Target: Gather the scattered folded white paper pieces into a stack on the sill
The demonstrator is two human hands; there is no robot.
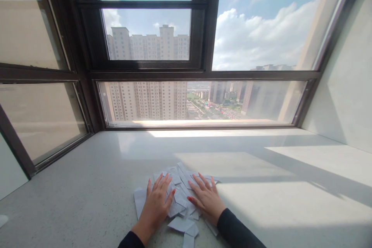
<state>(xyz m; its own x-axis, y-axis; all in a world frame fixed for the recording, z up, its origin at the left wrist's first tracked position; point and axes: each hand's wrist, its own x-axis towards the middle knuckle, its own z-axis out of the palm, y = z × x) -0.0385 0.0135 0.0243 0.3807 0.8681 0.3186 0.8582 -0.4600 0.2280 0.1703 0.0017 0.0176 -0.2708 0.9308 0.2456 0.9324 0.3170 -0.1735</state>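
A loose pile of white paper pieces [180, 193] lies on the pale windowsill, several of them overlapping and some looking folded. My left hand [157, 200] rests palm down on the pile's left side, its fingers spread. On the right side of the pile lies my right hand [205, 197], also palm down with the fingers apart. Neither hand grips anything. A few pieces stick out between the hands and toward me, below them. What lies under my palms is hidden.
The wide speckled sill [87, 197] runs up to a dark window frame [203, 75] at the back. A side window stands at the left, a white wall [348, 97] at the right. Sunlight and shadow bands cross the sill. A small white object [3, 220] shows at the left edge.
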